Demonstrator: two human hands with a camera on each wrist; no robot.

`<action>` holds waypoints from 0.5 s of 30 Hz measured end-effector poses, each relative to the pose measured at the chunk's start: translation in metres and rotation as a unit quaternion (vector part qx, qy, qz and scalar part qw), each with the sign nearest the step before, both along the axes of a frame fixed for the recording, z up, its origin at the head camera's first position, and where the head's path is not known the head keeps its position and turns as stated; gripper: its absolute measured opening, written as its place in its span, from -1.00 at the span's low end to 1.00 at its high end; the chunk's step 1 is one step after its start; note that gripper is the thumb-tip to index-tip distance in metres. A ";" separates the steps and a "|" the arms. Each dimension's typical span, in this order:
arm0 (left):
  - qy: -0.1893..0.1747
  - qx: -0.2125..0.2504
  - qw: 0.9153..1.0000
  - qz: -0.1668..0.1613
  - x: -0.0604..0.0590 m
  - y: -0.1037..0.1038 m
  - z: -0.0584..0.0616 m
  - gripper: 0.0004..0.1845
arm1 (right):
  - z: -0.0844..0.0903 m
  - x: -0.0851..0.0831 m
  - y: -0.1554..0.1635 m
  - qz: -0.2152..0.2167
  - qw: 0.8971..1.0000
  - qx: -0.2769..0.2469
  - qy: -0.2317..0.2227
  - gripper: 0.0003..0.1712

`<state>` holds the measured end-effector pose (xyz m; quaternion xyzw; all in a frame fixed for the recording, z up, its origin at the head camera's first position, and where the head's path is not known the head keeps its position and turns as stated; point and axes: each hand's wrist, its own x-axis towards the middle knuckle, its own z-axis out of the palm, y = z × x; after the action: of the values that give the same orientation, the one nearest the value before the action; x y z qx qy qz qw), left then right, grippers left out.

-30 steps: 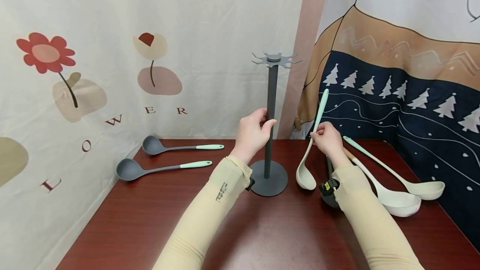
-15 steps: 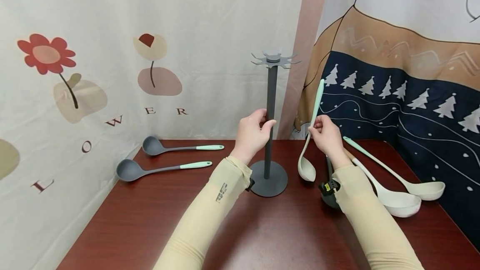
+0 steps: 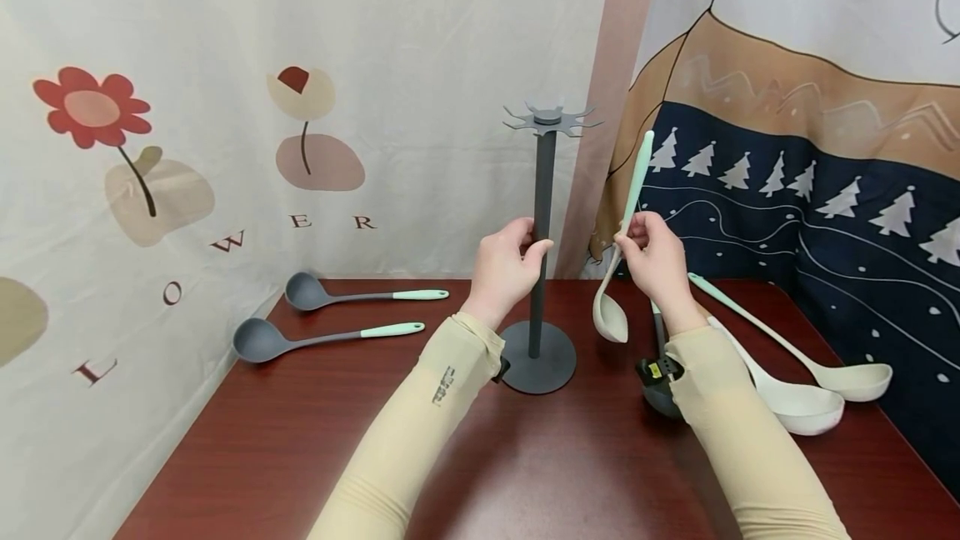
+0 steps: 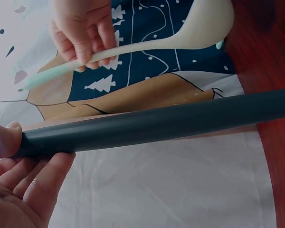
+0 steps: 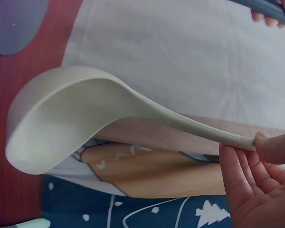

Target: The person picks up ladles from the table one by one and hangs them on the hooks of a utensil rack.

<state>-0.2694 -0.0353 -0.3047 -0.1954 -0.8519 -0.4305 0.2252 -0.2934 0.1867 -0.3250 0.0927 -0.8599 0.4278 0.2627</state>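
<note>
Right hand [image 3: 654, 255] pinches the shaft of a cream ladle [image 3: 613, 290] between thumb and fingertips, just below its mint grip. Ladle hangs near upright, bowl down and clear of the worktop [image 3: 525, 457], grip end pointing up past the hand. In the right wrist view the thumb presses the shaft against the fingers [image 5: 244, 175], with the bowl out to the left.

Left hand [image 3: 504, 267] is curled round the pole of the grey stand [image 3: 542, 215], about mid-height; thumb on one side, fingers on the other. Ladle sits just right of the pole, apart from it. Stand's round base rests on the worktop, its notched disc at top.

Further out: two cream ladles [image 3: 795, 373] lie right of the right forearm. Two grey ladles [image 3: 330, 315] lie at far left, well apart.
</note>
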 end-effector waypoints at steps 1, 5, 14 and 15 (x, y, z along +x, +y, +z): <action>0.001 0.000 1.000 0.000 0.000 0.000 0.000 -0.79 | 0.002 0.001 -0.001 0.001 1.000 -0.001 0.005 -0.76; 0.002 0.003 1.000 -0.002 0.000 0.000 0.000 -0.80 | 0.009 0.003 -0.005 0.004 1.000 -0.010 0.018 -0.76; 0.003 -0.001 1.000 0.000 -0.001 0.000 0.000 -0.80 | 0.024 0.009 -0.011 0.015 0.998 -0.028 0.051 -0.76; 0.004 -0.001 1.000 0.000 -0.001 0.000 0.000 -0.80 | 0.025 0.009 -0.012 0.016 0.998 -0.030 0.054 -0.76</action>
<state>-0.2701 -0.0353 -0.3048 -0.1975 -0.8515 -0.4285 0.2287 -0.2846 0.1748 -0.2997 0.1214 -0.8294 0.4523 0.3046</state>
